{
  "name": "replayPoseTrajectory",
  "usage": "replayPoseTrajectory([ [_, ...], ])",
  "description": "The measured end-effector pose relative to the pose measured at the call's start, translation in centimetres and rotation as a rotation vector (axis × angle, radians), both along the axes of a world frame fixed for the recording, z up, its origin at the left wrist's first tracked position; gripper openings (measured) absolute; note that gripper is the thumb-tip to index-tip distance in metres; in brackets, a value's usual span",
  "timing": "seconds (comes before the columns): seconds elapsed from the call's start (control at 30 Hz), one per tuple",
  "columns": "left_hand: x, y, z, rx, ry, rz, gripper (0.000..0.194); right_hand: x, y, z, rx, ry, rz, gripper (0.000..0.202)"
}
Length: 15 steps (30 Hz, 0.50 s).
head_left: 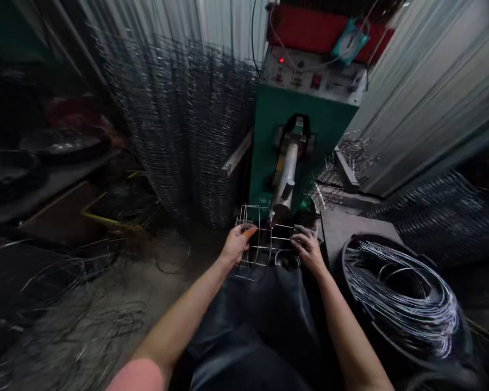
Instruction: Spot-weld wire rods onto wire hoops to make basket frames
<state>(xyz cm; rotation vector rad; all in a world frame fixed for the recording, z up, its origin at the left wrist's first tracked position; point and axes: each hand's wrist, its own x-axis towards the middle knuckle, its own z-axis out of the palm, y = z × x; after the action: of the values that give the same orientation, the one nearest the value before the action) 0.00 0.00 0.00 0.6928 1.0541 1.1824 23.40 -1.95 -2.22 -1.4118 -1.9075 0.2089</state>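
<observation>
The left hand [233,244] grips the frame [259,247]; whether the right hand [308,248] pinches it I cannot tell, but steadiness under the rod [287,171] matters.

Head view: sole camera, head-worn
Facing: forward, steeply down over lap [252,326]
Nearest: forearms [187,309], bottom edge
Centre: left hand [234,244], right hand [308,250], close
Beyond: machine [264,130], wall [215,24] at top edge

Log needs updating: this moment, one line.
left hand: holding wire frame; right hand: at its right; machine: red light on; wire coil: in tub
</observation>
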Motion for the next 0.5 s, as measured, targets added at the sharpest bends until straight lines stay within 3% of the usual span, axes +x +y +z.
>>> replayPoseTrajectory([
  [0.13,-0.1,0.3,-0.2,-0.016,-0.018,-0.005,0.037,-0.3,-0.2,1.3,0.000,-0.038,0.005,0.025],
  [0.33,-0.6,0.6,-0.3,-0.020,-0.031,0.035,0.038,2.4,-4.3,5.2,-0.016,-0.175,-0.121,0.024],
  [0.4,-0.5,0.7,-0.2,0.001,-0.036,0.050,0.038,3.2,-5.2,5.3,-0.072,-0.182,-0.096,0.024],
  [0.5,-0.2,0.7,0.0,0.006,-0.045,0.053,0.038,3.2,-4.9,4.2,-0.084,-0.107,-0.040,0.025],
])
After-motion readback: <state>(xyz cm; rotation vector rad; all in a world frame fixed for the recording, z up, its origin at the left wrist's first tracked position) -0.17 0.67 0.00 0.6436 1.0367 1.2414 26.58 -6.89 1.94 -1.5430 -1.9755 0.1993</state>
